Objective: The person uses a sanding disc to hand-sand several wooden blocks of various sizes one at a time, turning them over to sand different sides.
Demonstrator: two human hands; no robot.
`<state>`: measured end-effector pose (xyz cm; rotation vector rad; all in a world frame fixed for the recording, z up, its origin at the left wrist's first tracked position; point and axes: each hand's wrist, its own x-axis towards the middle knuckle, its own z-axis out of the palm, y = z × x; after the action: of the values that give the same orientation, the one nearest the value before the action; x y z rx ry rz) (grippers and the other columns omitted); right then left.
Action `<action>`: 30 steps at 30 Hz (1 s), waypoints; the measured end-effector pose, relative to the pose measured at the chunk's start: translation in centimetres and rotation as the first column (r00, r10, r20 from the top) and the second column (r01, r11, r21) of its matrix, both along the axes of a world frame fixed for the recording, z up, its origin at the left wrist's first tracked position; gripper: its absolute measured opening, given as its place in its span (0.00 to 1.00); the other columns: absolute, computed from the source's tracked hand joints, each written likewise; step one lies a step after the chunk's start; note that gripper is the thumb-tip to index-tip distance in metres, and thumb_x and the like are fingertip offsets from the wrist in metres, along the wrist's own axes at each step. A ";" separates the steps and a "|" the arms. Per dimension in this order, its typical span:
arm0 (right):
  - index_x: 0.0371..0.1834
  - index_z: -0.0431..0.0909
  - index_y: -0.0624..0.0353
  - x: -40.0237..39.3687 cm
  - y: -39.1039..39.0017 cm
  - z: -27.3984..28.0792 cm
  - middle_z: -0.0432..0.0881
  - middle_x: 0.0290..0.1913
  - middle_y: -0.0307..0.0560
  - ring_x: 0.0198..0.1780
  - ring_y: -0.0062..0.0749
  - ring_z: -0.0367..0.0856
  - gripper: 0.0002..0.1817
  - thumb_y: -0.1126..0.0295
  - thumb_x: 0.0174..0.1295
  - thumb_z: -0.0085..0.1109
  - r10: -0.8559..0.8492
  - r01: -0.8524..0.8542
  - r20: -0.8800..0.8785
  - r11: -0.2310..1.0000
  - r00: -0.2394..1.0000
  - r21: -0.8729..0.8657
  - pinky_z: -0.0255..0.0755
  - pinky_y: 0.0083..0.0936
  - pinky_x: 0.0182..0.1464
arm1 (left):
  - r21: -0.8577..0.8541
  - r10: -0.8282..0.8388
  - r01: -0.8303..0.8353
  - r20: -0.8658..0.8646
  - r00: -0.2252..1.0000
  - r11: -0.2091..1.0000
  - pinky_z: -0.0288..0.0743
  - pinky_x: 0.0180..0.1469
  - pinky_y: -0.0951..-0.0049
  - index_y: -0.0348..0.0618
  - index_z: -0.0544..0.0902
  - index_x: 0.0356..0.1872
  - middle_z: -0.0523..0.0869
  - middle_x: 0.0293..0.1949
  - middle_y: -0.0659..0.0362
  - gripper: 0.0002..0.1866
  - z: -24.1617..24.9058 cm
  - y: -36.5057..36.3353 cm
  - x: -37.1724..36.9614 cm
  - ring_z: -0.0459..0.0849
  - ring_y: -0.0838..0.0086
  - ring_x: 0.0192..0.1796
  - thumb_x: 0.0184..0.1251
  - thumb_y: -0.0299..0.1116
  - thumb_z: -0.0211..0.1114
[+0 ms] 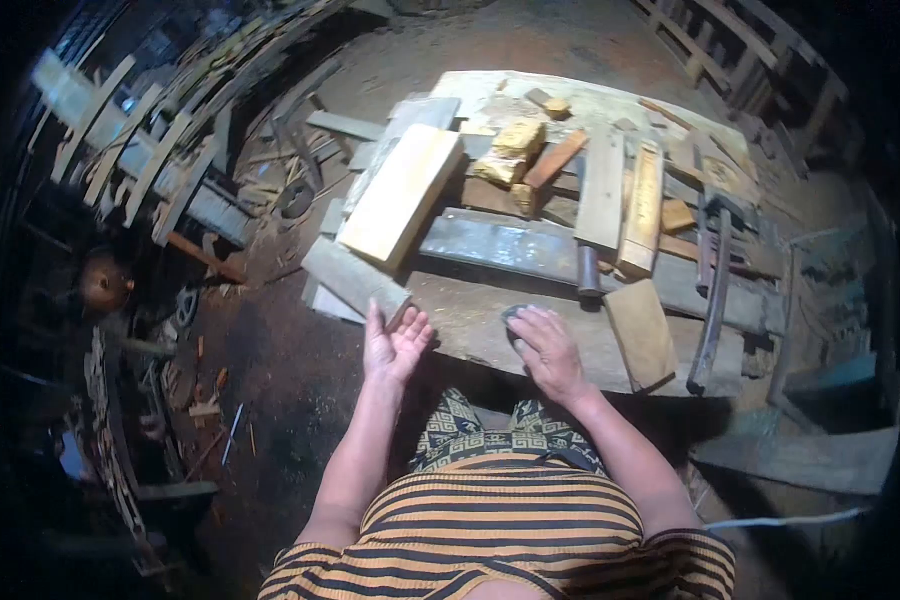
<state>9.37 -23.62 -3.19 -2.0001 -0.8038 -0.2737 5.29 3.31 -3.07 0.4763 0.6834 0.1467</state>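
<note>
My left hand (398,345) is at the near left edge of the workbench, palm turned up. Its thumb and curled fingers close around the near end of a grey-brown wooden board (355,277), which slants away to the upper left. My right hand (548,352) is palm down near the bench's front edge, fingers closed over a small dark, rounded piece (513,313) that peeks out past the fingertips. Beyond the left hand lies a thick pale wooden block (400,195). A flat smooth grey plank (505,243) stretches across the bench beyond both hands.
Right of my right hand stands a light wooden block (640,335). A long-handled tool (712,300) lies by the bench's right side. Yellowish wood chunks (513,150) and a narrow wooden block (642,210) sit farther back. Slatted wooden frames (150,150) stand at left.
</note>
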 end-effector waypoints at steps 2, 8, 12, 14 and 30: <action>0.50 0.79 0.57 0.0 0.0 -0.2 0.78 0.53 0.53 0.59 0.49 0.72 0.16 0.66 0.60 0.58 0.022 -0.022 -0.005 0.999 1.000 0.024 0.60 0.42 0.65 | 0.116 0.053 -0.041 -0.108 0.993 0.992 0.80 0.36 0.64 0.41 0.75 0.42 0.79 0.29 0.57 0.29 3.4 -2.8 -0.7 0.82 0.64 0.34 0.60 0.61 0.61; 0.51 0.77 0.57 -0.3 0.1 0.0 0.75 0.55 0.53 0.61 0.48 0.69 0.18 0.64 0.58 0.59 -0.018 0.023 0.060 0.996 0.998 -0.091 0.58 0.44 0.66 | 0.733 -0.569 0.525 -0.229 0.789 0.432 0.71 0.20 0.81 0.40 0.75 0.39 0.79 0.23 0.62 0.13 8.8 -8.7 0.4 0.78 0.81 0.22 0.62 0.37 0.66; 0.48 0.76 0.57 -0.1 -0.2 1.2 0.74 0.54 0.54 0.58 0.47 0.71 0.17 0.64 0.57 0.57 0.032 -0.024 0.050 0.988 0.998 -0.153 0.61 0.46 0.62 | 0.876 -0.724 0.473 -0.266 0.636 0.093 0.72 0.24 0.80 0.34 0.74 0.48 0.80 0.28 0.61 0.20 9.9 -12.7 8.4 0.78 0.81 0.27 0.62 0.37 0.67; 0.43 0.77 0.58 -0.4 -0.1 0.5 0.75 0.48 0.56 0.50 0.47 0.75 0.14 0.63 0.56 0.54 0.024 -0.034 -0.115 0.996 0.993 -0.084 0.66 0.46 0.52 | 0.869 -0.683 0.495 -0.349 0.642 0.021 0.73 0.25 0.77 0.33 0.72 0.52 0.80 0.29 0.60 0.27 8.8 -15.1 12.5 0.79 0.80 0.27 0.60 0.42 0.68; 0.41 0.80 0.59 0.0 0.0 -1.6 0.77 0.44 0.54 0.46 0.48 0.72 0.16 0.67 0.48 0.57 0.035 -0.023 0.043 0.969 0.998 -0.248 0.65 0.41 0.52 | 0.833 -0.652 0.357 0.006 0.759 0.423 0.77 0.25 0.75 0.45 0.73 0.27 0.83 0.28 0.59 0.08 5.4 -17.0 20.2 0.83 0.75 0.29 0.61 0.30 0.64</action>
<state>9.32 -23.63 -4.80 -2.2192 -0.9346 -0.2129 25.47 -13.65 2.32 1.5056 0.0454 -0.0755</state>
